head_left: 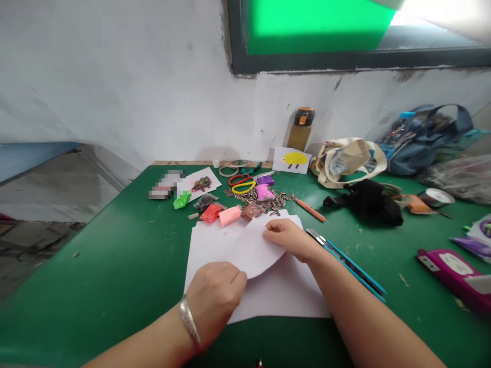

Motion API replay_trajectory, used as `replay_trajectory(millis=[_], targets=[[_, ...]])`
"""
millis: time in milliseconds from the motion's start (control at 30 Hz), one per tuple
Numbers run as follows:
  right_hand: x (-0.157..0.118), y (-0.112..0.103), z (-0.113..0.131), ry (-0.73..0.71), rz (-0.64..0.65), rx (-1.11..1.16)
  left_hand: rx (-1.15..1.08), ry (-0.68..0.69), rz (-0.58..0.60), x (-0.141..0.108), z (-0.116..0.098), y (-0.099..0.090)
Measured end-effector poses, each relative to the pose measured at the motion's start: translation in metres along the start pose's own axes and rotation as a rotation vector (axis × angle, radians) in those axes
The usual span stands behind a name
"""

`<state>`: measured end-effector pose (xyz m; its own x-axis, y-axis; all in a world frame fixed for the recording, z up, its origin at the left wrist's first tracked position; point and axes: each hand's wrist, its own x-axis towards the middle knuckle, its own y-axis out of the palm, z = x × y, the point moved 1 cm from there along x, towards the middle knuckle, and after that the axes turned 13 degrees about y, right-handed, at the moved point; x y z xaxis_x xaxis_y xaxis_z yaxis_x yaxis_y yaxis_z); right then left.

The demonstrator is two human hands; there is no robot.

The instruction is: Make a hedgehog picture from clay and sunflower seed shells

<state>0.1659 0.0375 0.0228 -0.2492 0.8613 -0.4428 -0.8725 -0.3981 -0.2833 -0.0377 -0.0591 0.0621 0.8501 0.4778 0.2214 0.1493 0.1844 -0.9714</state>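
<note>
A sheet of white paper (233, 248) is lifted and curved above more white sheets (284, 299) on the green table (126, 255). My left hand (218, 296), with a silver bracelet at the wrist, is closed on the sheet's near edge. Pinched in my right hand (286, 236) is the right edge of the same sheet. Just beyond the paper lie red (210, 212), pink (229, 216) and brown (252, 211) packets. Blue cutters (349, 266) rest right of the sheets, partly beside my right forearm.
Striped seeds (245, 196), red scissors (238, 180) and yellow scissors (244, 187) lie farther back. A bottle (300, 134) stands by the wall behind a hedgehog picture (293, 159). On the right are a cream bag (326, 166), a black item (374, 202) and a magenta case (454, 276).
</note>
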Motion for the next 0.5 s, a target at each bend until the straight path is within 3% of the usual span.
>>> replay_trajectory(millis=[100, 233, 367, 500], targets=[[0.001, -0.009, -0.003, -0.012, -0.034, -0.135, -0.032, -0.018, 0.103, 0.005, -0.002, 0.012], [0.003, -0.016, -0.005, -0.008, -0.126, -0.363, -0.141, -0.105, 0.255, 0.018, 0.001, 0.012], [0.006, -0.019, -0.006, 0.024, -0.158, -0.436, -0.229, -0.204, 0.268, 0.036, 0.004, 0.011], [0.004, -0.019, -0.005, 0.078, -0.147, -0.475, -0.204, -0.230, 0.229, 0.044, 0.007, 0.028]])
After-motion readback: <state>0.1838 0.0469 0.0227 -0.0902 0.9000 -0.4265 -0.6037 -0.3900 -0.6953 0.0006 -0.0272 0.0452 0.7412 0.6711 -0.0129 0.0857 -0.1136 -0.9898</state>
